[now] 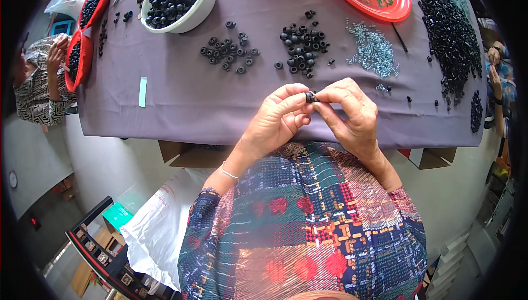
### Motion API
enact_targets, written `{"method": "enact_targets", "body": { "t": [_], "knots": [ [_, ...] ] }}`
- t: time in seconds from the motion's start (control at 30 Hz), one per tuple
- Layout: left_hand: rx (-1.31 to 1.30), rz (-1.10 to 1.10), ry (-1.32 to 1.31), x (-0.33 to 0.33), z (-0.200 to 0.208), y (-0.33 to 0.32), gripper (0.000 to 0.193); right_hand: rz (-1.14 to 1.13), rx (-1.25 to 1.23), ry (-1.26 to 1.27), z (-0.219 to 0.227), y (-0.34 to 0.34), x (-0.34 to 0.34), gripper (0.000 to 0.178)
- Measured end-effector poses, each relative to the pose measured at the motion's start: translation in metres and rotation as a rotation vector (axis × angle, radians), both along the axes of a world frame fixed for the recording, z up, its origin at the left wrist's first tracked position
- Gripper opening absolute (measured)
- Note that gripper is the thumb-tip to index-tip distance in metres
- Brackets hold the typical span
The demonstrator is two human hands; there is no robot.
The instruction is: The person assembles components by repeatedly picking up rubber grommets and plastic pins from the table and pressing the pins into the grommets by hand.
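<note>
Just above the table's near edge, my left hand (282, 114) pinches a small black bead (310, 97) between thumb and forefinger. My right hand (350, 111) meets it from the other side, its thumb and forefinger pressed together at the bead. Whether the right fingers also hold a thread or another tiny part is too small to tell. Beyond my hands lies a cluster of larger black beads (303, 47). Left of it is a looser group of black beads (226, 52), and to the right is a patch of small clear bluish beads (374, 50).
A white bowl (203, 11) full of black beads stands at the back left. Red trays (82, 63) line the left edge; a red plate (404, 3) sits far right beside a heap of black beads (448, 36). Persons sit at both sides. A pale green strip (143, 92) lies left.
</note>
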State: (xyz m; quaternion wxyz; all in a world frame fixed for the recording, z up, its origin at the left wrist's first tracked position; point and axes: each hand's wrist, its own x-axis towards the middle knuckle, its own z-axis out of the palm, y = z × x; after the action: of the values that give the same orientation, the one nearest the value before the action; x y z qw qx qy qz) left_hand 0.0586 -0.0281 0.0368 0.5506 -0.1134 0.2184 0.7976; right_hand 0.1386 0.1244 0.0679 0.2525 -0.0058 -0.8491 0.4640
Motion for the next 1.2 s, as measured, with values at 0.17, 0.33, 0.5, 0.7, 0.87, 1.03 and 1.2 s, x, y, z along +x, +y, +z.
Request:
{"method": "enact_targets", "body": {
  "t": [0.17, 0.33, 0.5, 0.7, 0.87, 1.03, 1.2],
  "knots": [
    [-0.018, 0.0, 0.031, 0.0, -0.002, 0.001, 0.015, -0.014, 0.065, -0.012, 0.001, 0.001, 0.001, 0.02],
    [-0.065, 0.008, 0.081, 0.002, -0.003, 0.0, 0.015, -0.013, 0.09, -0.026, 0.0, -0.001, 0.002, 0.019],
    [-0.099, 0.026, 0.157, 0.004, -0.005, -0.004, 0.015, 0.006, 0.087, -0.05, -0.002, -0.003, 0.002, 0.018],
    [-0.121, -0.028, 0.211, 0.001, -0.009, -0.01, 0.017, 0.102, 0.011, -0.141, -0.005, 0.002, 0.002, 0.017],
    [-0.147, -0.09, 0.268, -0.005, 0.0, -0.009, 0.026, 0.278, -0.18, -0.332, -0.001, 0.016, -0.005, 0.021],
    [-0.131, -0.189, 0.338, -0.004, -0.001, -0.013, 0.032, 0.623, -0.192, -0.386, -0.004, 0.031, -0.016, 0.027],
    [-0.131, -0.289, 0.305, 0.006, -0.002, -0.016, 0.033, 0.607, -0.182, -0.346, -0.009, 0.023, 0.001, 0.021]
  ]
}}
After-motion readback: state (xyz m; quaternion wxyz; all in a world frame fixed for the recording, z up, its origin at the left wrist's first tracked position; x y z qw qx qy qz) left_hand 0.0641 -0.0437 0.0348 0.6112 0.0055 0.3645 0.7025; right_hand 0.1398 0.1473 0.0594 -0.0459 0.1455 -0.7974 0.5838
